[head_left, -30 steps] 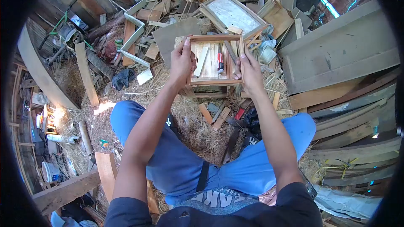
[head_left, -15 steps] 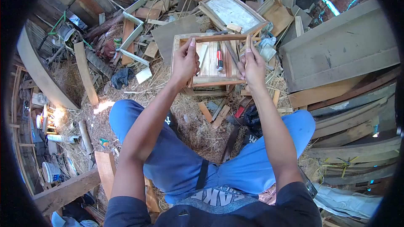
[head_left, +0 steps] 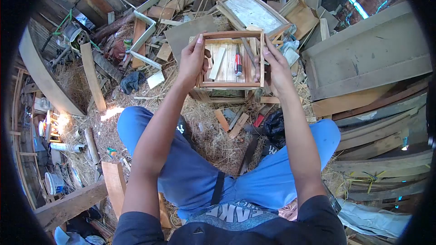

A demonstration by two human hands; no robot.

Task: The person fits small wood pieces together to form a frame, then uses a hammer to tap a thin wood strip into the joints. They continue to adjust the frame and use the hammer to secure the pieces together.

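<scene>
Between my two hands is a rectangular wooden frame [head_left: 231, 85], raised above a low slatted wooden stand. My left hand [head_left: 194, 62] grips its left side, thumb up along the upper corner. On the right side, my right hand [head_left: 275, 68] is closed around the frame, some fingers hidden behind it. Through the frame's opening I see a red and black screwdriver-like tool [head_left: 238, 65] lying on the slats. A pale wood strip [head_left: 217, 63] rests to its left, and a dark stick-like tool [head_left: 248, 51] lies slanted to its right.
A framed pale panel [head_left: 252, 10] leans on the scrap pile at the back. Large grey boards [head_left: 368, 54] stand at the right. Small wood offcuts [head_left: 222, 120] and a black plastic bag [head_left: 274, 124] lie on the straw-covered ground. A curved plank [head_left: 45, 72] stands at left.
Both hands have moved the frame slightly left and up. It now appears squarer to me, with its lower bar higher over the slats.
</scene>
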